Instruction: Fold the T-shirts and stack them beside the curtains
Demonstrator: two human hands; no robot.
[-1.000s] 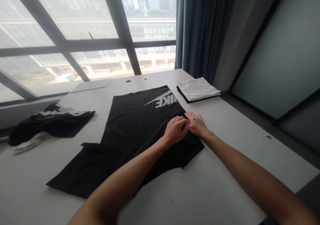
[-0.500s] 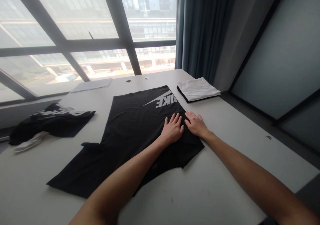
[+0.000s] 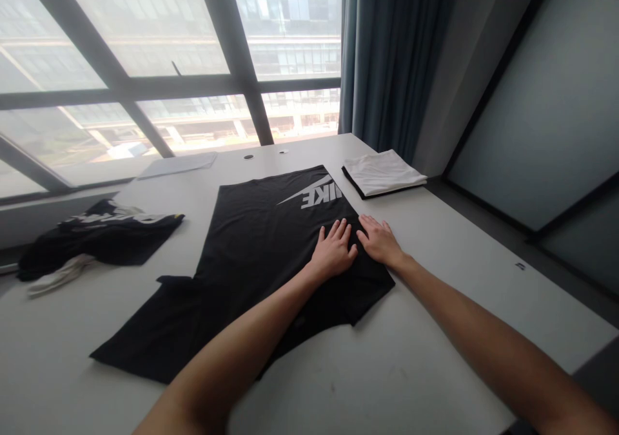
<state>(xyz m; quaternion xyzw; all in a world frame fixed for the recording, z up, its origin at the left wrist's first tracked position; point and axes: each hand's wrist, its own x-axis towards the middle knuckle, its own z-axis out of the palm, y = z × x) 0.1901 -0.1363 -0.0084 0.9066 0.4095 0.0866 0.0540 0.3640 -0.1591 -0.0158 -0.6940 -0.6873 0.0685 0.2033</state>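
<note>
A black T-shirt [image 3: 256,248] with a white printed logo lies spread on the white table, its right side folded over so that the print is cut off at the fold. My left hand [image 3: 334,249] rests flat on the cloth, fingers spread. Just to its right, my right hand [image 3: 380,238] lies flat along the folded right edge, its fingers stretched out. Neither hand grips the fabric. One sleeve reaches out to the lower left; my left forearm covers part of the shirt's near side.
Folded white and black cloths [image 3: 384,172] are stacked at the back right. A crumpled pile of dark and white clothes [image 3: 101,235] lies at the left. White sheets [image 3: 176,164] lie by the window. A small dark item [image 3: 520,266] sits near the right table edge.
</note>
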